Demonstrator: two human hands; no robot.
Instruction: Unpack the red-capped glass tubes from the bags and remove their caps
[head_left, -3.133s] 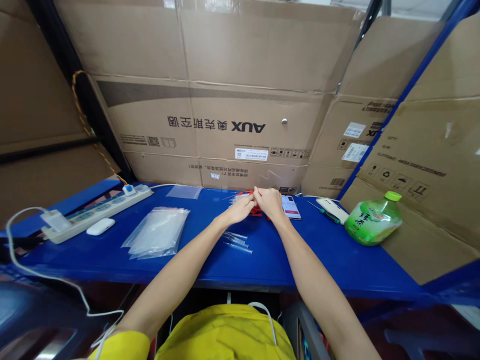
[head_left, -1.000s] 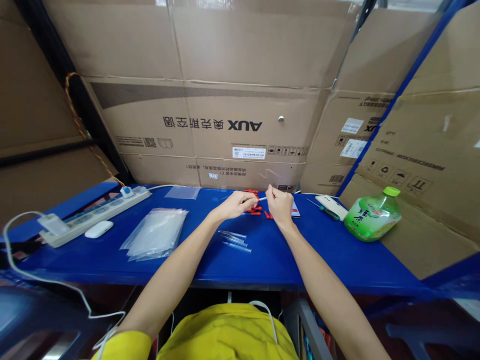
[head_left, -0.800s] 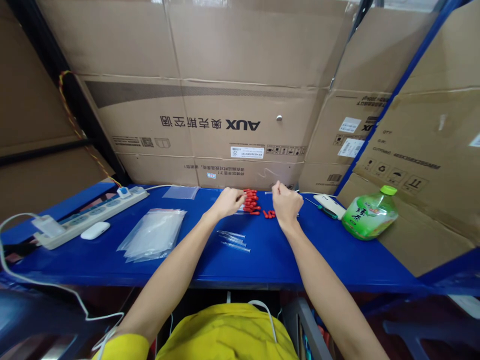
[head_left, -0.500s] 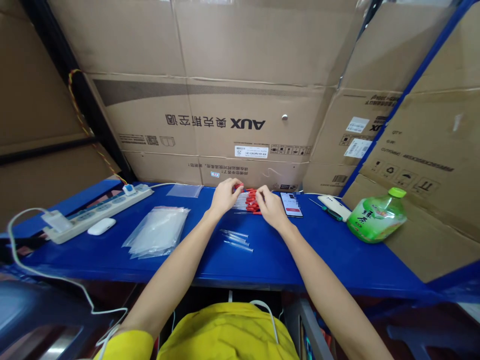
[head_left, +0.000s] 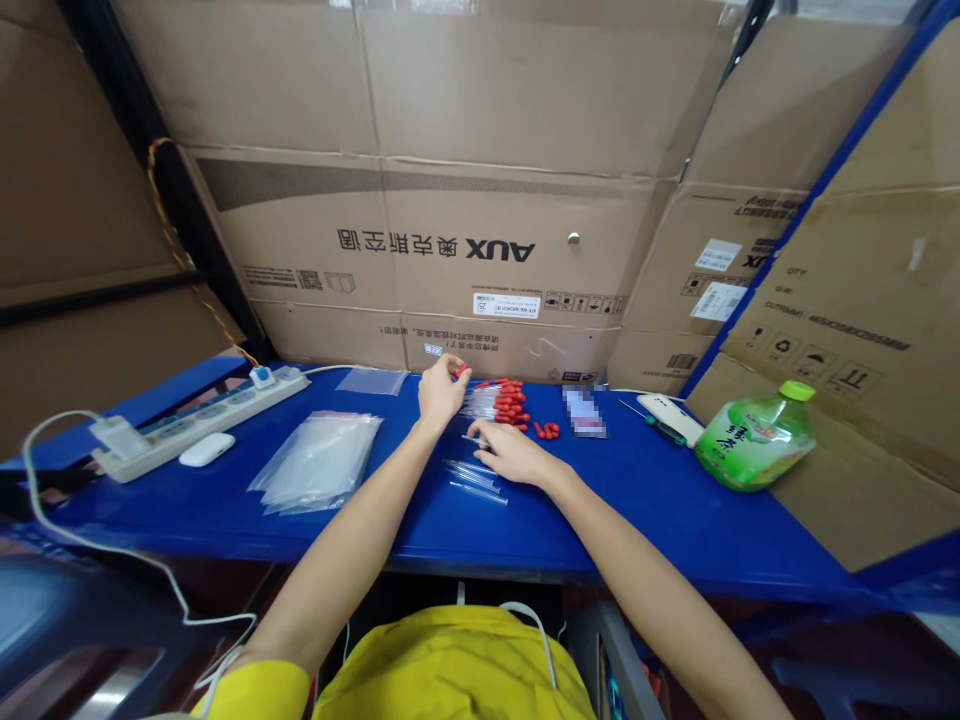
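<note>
My left hand (head_left: 441, 392) is closed, with a red rubber bulb (head_left: 461, 370) pinched at its fingertips; whether a tube is attached to it I cannot tell. Close to it lies a pile of clear droppers with red bulbs (head_left: 510, 402), bulbs pointing right. My right hand (head_left: 514, 453) is just in front of that pile, thumb and fingers closed on a clear dropper tube (head_left: 472, 440). Several bare clear tubes (head_left: 478, 487) lie nearer the table's front edge, beside the right fingertips. To the right of the pile are several loose red bulbs (head_left: 551, 431).
Clear plastic bags (head_left: 319, 465) are stacked on the left of the blue table (head_left: 600, 520), near a power strip (head_left: 210, 425) and a white case (head_left: 207, 449). Rightward lie a phone (head_left: 584, 411), a green-handled screwdriver (head_left: 666, 431) and a green-capped bottle (head_left: 754, 440). Cardboard (head_left: 420, 250) stands behind.
My right hand has moved from the dropper pile toward me and left, and now grips a clear tube. My left hand has shifted slightly left with a red bulb. Loose red bulbs are now uncovered.
</note>
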